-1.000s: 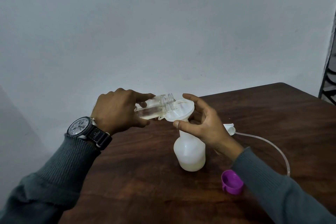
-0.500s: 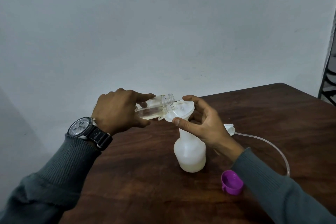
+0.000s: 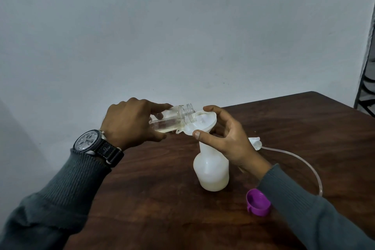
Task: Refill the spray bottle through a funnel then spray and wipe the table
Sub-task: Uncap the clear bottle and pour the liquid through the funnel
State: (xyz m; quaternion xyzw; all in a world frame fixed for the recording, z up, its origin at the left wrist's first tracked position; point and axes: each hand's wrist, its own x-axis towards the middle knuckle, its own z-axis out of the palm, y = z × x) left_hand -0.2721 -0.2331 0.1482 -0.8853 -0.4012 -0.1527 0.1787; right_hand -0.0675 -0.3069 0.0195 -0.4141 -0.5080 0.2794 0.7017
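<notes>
A white spray bottle [image 3: 212, 170] is seen standing upright near the middle of the dark wooden desk [image 3: 162, 199], with a shallow layer of pale liquid at its bottom. A white funnel [image 3: 203, 125] is seated in its neck. The funnel's rim is pinched by the right hand [image 3: 229, 140]: the thumb is pressed against the near edge and the index finger is hooked over the far edge, while the other fingers [image 3: 229, 128] are curled loosely behind the funnel.

A clear bottle [image 3: 174, 120] is gripped by the left hand [image 3: 129, 123], whose fingers [image 3: 160, 106] are wrapped round its body. It is held nearly on its side, its threaded open mouth placed over the funnel's bowl, and a little yellowish liquid is seen along its lower side. A wristwatch [image 3: 91, 142] with a dark strap is worn on the left wrist.

Behind the right hand, a white spray head [image 3: 256, 141] is laid on the desk, partly hidden, and a thin clear tube [image 3: 300, 160] is curved from it towards the near right. A purple cap [image 3: 258, 205] is set open side up just beside the right sleeve, near the spray bottle's base.
</notes>
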